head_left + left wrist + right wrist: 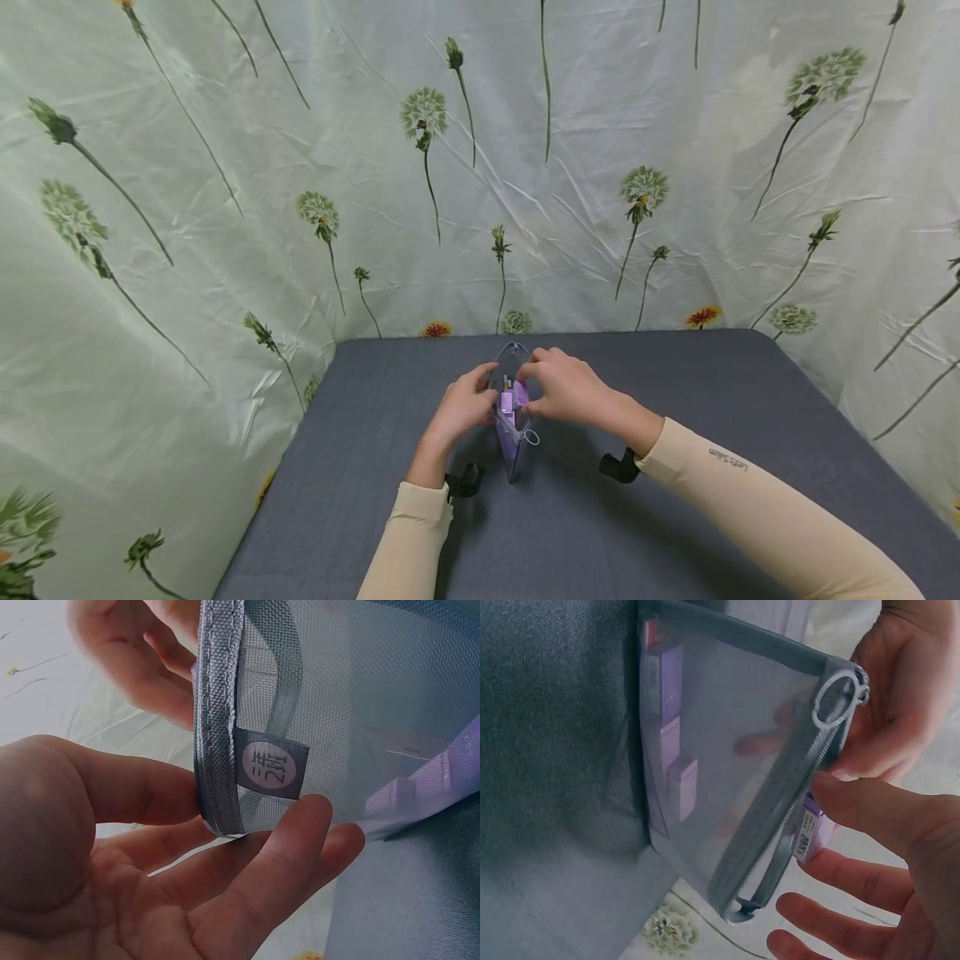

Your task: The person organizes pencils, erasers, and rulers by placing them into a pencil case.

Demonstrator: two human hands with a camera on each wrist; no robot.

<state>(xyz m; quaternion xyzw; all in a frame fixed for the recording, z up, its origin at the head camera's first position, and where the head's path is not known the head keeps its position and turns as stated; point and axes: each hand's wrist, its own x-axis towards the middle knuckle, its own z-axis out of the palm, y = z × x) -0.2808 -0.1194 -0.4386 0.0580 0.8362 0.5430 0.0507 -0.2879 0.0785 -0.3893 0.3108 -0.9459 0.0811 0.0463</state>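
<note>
A see-through grey mesh zipper pouch stands on the table with its zipper open at the top. My left hand grips the pouch's zipped rim between thumb and fingers, beside a dark fabric label. My right hand pinches a small purple box with a barcode, at the pouch's opening. Through the mesh show a darker purple box and a small pale-lilac box, lying along the bottom. A round zipper pull hangs from one end of the zipper.
The pouch stands on a dark grey cloth-covered table. Behind and at the sides hangs a pale curtain printed with dandelions. Each wrist carries a black mount, such as the right wrist's mount.
</note>
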